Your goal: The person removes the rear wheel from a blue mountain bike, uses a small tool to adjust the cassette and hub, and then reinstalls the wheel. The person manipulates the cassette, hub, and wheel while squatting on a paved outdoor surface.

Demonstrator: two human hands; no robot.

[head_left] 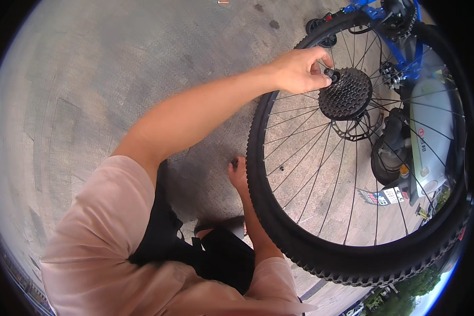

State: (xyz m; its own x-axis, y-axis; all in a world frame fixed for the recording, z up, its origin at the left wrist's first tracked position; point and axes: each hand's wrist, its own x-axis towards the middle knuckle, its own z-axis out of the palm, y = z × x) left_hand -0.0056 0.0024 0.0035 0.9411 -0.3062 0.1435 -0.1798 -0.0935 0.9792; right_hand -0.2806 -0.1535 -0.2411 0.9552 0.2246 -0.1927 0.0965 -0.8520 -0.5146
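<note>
My left hand (302,72) reaches out to the hub of a bicycle wheel. Thumb and fingers pinch a small dark axle end piece (329,73) at the outer side of the cassette (346,94). The cassette's stacked dark sprockets face me, and a brake disc (353,130) shows behind them. Lower down, beside the left edge of the knobbly black tyre (256,174), my right hand (239,171) is closed around something small and dark that I cannot make out. The tyre's edge runs close along my right forearm.
A blue bicycle frame (417,58) with crank and chain stands at the upper right. Through the spokes I see a white scooter-like vehicle (432,131) with a plate. A small dark piece (282,168) lies on the grey paved ground (195,42). My shoe (216,224) is below.
</note>
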